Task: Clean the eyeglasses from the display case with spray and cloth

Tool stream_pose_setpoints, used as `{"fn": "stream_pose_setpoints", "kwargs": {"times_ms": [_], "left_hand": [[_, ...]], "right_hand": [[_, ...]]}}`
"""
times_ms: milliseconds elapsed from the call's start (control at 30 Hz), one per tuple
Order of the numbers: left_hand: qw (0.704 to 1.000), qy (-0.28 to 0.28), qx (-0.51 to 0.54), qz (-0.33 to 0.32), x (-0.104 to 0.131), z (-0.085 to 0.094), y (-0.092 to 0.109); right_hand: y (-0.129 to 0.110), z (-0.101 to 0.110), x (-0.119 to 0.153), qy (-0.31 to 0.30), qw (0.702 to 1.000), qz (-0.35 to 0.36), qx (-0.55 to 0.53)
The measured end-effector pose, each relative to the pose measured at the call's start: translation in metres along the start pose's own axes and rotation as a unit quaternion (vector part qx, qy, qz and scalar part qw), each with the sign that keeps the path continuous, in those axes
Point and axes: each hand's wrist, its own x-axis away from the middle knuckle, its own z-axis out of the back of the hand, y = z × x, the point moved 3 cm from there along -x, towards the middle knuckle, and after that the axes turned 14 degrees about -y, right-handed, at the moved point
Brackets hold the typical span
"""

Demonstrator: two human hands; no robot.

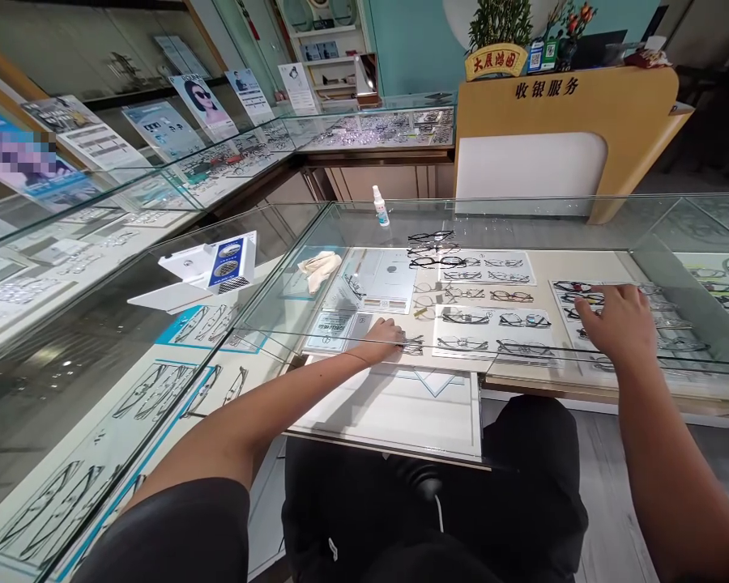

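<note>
My left hand (384, 340) is at the front of the glass display case, its fingers curled around the edge of a pair of eyeglasses (411, 346). My right hand (623, 324) rests on the right part of the glass top, thumb apart from the fingers, with nothing in it. Beneath it, rows of eyeglasses lie on a white sheet. Between my hands, inside the case, a white display card (492, 332) bears several dark frames. Two dark pairs of eyeglasses (437, 262) appear farther back, on the glass top. Below my left forearm, a white drawer (425, 425) is pulled out over my lap.
A small white spray bottle (381, 207) stands on the glass, with a beige cloth (320, 270) to its left. An opened white and blue box (219, 267) lies on the left case. Beyond are more showcases and a yellow cashier counter (637, 121).
</note>
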Motion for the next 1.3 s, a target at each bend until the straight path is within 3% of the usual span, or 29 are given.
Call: {"fn": "stream_pose_setpoints", "kwargs": {"times_ms": [167, 400, 700, 833, 933, 1000, 1100, 1133, 1200, 1300], "left_hand": [[1.0, 0.014, 0.004, -0.014, 0.008, 0.003, -0.001], [0.999, 0.041, 0.015, -0.011, 0.004, 0.024, -0.013], [1.0, 0.003, 0.006, 0.012, -0.011, 0.043, -0.009], [0.999, -0.021, 0.003, 0.037, 0.002, 0.058, 0.01], [0.997, -0.075, 0.008, 0.032, 0.03, 0.067, 0.045], [0.989, -0.145, 0.023, -0.016, 0.057, 0.076, 0.075], [0.96, -0.24, 0.071, -0.128, 0.1, 0.114, 0.112], [0.955, -0.235, 0.085, -0.158, 0.108, 0.136, 0.119], [0.969, -0.169, 0.098, -0.148, 0.108, 0.188, 0.117], [0.997, 0.009, 0.063, -0.046, 0.072, 0.261, 0.085]], "right_hand": [[-0.002, 0.002, 0.003, -0.001, 1.0, -0.006, -0.006], [-0.002, 0.002, 0.002, -0.013, 1.0, -0.009, -0.01], [-0.001, 0.001, 0.003, -0.004, 1.0, -0.003, 0.0], [0.001, -0.002, -0.001, 0.012, 1.0, 0.0, -0.001], [0.002, -0.004, -0.003, 0.029, 1.0, 0.01, -0.004], [0.002, -0.005, -0.003, 0.036, 0.999, 0.017, -0.004], [0.001, -0.005, -0.003, 0.044, 0.999, 0.022, -0.002], [0.001, -0.005, -0.003, 0.046, 0.999, 0.022, -0.001], [0.001, -0.005, -0.002, 0.048, 0.999, 0.022, 0.001], [0.001, -0.005, -0.002, 0.045, 0.999, 0.02, 0.003]]}}
